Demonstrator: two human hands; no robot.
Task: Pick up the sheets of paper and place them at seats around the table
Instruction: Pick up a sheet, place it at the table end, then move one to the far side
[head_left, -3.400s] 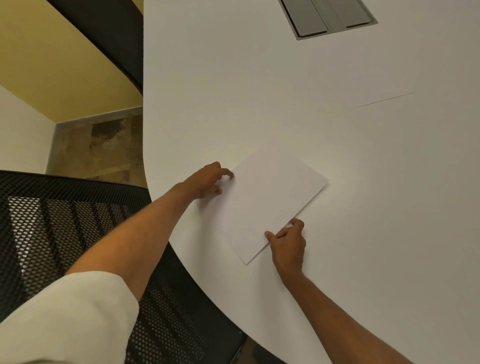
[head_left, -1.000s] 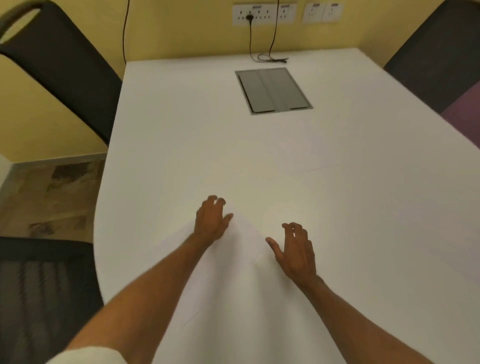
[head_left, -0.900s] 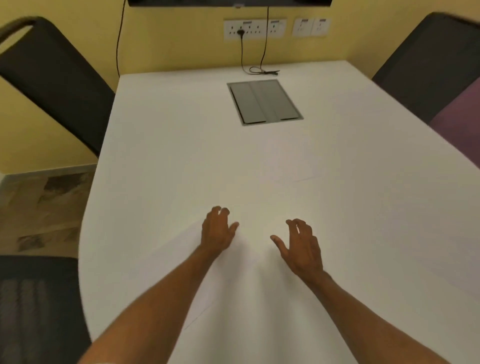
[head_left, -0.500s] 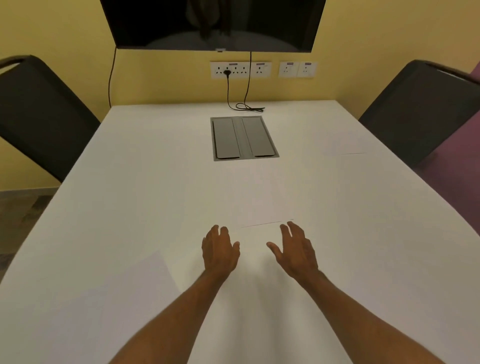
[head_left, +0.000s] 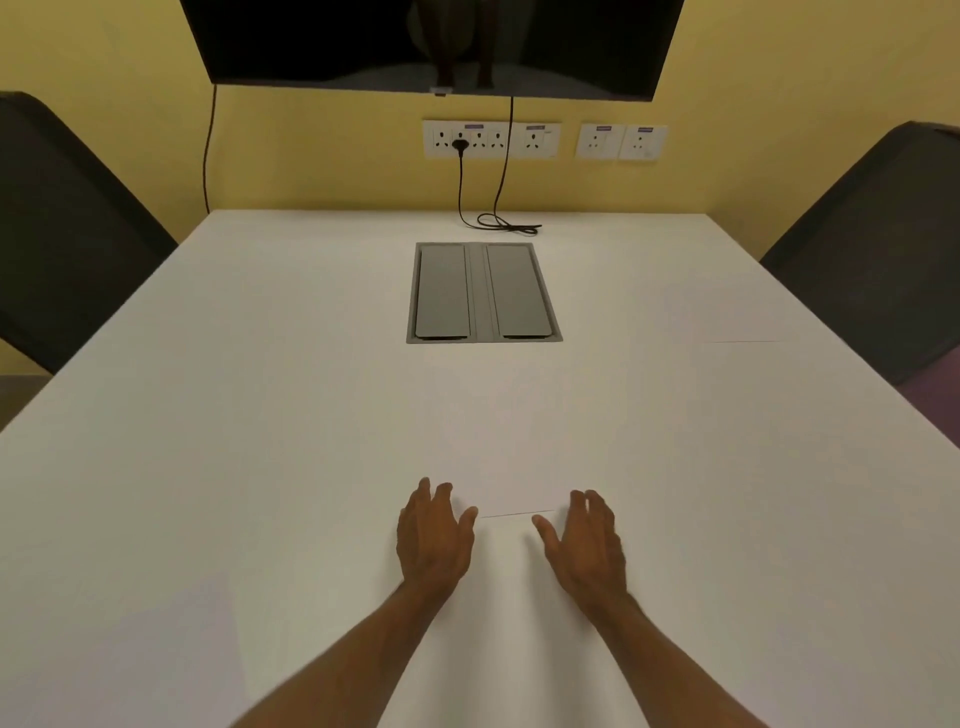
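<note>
The bare left hand (head_left: 434, 535) and bare right hand (head_left: 584, 543) hover spread and empty, having let go of the sheet set down at the left seat seconds ago. Just beyond their fingertips lies the white paper stack (head_left: 511, 467) mid-table, its near edge a faint line; they have closed on it since. Farther right, another placed white sheet (head_left: 737, 322) lies by the dark chair (head_left: 878, 249). Next sheet comes, likely.

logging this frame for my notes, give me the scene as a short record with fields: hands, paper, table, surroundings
left hand: open, palm down, holding nothing
right hand: open, palm down, holding nothing
paper stack: white, flat on the table, near edge between the two hands
sheet at right: faint edge near the right chair
table: white, grey cable hatch in the middle
left chair: dark
wall: black screen, sockets
</note>
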